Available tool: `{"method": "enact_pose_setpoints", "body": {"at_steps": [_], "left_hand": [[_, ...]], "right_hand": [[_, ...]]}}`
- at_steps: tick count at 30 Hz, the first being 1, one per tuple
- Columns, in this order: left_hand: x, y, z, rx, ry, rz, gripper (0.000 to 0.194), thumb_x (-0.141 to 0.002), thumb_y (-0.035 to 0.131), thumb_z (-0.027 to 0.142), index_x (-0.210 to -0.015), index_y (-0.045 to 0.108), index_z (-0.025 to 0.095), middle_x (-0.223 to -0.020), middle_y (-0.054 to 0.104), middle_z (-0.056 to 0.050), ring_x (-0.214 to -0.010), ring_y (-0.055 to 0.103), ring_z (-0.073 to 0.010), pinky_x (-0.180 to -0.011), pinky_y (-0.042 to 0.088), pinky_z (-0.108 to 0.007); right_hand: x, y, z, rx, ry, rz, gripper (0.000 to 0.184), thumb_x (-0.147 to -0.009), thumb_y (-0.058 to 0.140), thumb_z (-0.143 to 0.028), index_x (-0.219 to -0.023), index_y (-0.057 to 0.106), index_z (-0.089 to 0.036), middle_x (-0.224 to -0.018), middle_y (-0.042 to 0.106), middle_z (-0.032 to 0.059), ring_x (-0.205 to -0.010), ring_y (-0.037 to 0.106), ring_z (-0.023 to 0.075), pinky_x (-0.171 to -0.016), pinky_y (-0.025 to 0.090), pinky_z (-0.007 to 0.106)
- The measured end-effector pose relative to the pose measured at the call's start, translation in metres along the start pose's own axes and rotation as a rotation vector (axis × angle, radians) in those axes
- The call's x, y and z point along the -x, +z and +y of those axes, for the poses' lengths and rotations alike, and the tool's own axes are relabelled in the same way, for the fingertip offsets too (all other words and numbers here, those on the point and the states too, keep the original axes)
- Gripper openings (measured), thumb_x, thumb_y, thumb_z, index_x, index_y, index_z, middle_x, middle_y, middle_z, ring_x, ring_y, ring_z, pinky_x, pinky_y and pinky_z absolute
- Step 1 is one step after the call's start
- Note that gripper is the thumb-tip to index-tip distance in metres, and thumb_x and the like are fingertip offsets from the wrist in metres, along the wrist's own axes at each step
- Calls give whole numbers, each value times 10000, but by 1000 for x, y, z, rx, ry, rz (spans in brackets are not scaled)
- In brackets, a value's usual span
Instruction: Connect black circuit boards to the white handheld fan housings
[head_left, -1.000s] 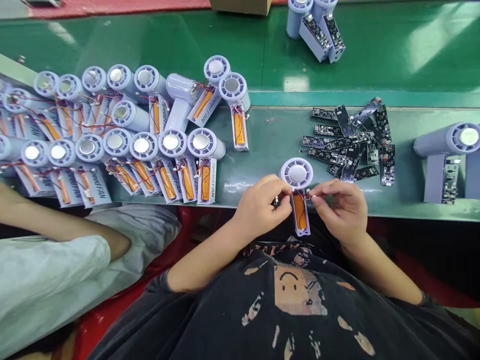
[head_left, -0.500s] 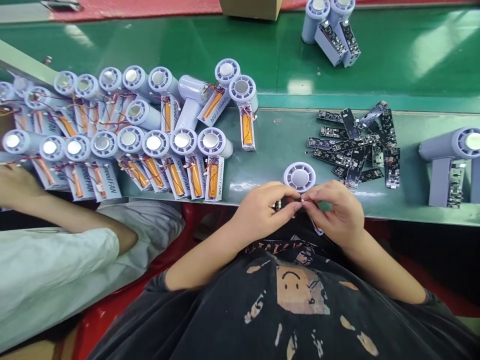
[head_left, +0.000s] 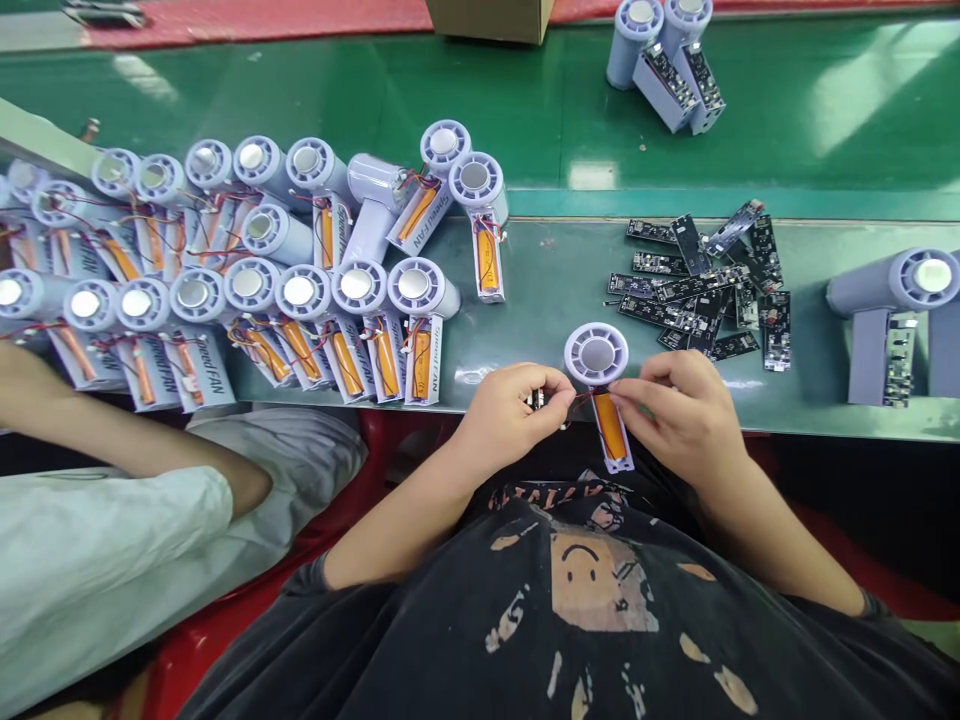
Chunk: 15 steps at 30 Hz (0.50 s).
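A lilac handheld fan point(head_left: 597, 353) lies in front of me, its round head on the bench edge and its handle pointing toward me. The handle is uncovered and shows an orange battery point(head_left: 611, 428) inside. My left hand point(head_left: 517, 405) is closed on a small circuit board point(head_left: 535, 399), mostly hidden by the fingers. Thin red and dark wires point(head_left: 581, 396) run from its fingertips to the fan's neck. My right hand point(head_left: 679, 415) has its thumb and fingers closed at the neck, against the handle's right side; exactly what they pinch is partly hidden.
Loose circuit boards point(head_left: 697, 285) lie heaped beyond my right hand. Rows of fans with exposed batteries point(head_left: 360, 290) cover the bench at left, near a co-worker's arm point(head_left: 127, 430). Fans with boards fitted stand at right point(head_left: 885, 300) and far back point(head_left: 664, 60). A cardboard box point(head_left: 491, 18) sits behind.
My hands have moved apart, the left one going left with the board and the wires between them. The fan's handle and orange battery have come into view.
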<state>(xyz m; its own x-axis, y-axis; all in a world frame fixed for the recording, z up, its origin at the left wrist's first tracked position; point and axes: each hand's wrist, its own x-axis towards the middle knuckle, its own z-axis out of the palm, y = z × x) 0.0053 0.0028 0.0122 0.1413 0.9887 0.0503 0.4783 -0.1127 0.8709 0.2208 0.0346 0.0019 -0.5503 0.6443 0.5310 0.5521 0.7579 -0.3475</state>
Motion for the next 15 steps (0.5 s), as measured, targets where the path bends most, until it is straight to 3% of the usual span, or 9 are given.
{"method": "enact_pose_setpoints", "body": {"at_steps": [6, 11, 15], "left_hand": [[1, 0, -1, 16, 10, -11, 152, -851, 599, 185, -714, 664, 186, -667, 700, 29, -646, 623, -121, -677, 470, -254], [0, 0, 3, 85, -25, -56, 171, -854, 597, 224, -707, 670, 177, -668, 703, 17, -622, 619, -116, -646, 468, -249], [0, 2, 5, 170, -62, -74, 174, -866, 593, 242, -728, 675, 174, -681, 709, 9, -635, 632, -118, -648, 488, -247]], "right_hand": [[4, -6, 0, 44, 64, -12, 49, -890, 641, -179, -911, 676, -207, -794, 595, 24, -719, 512, 162, -661, 423, 314], [1, 3, -16, -37, 23, 48, 185, -902, 614, -147, -1067, 660, -216, -837, 580, 21, -744, 511, 161, -680, 423, 317], [-3, 12, -22, -123, 65, -3, 123, -918, 613, -209, -1016, 686, -193, -835, 607, 36, -766, 525, 176, -680, 424, 335]]}}
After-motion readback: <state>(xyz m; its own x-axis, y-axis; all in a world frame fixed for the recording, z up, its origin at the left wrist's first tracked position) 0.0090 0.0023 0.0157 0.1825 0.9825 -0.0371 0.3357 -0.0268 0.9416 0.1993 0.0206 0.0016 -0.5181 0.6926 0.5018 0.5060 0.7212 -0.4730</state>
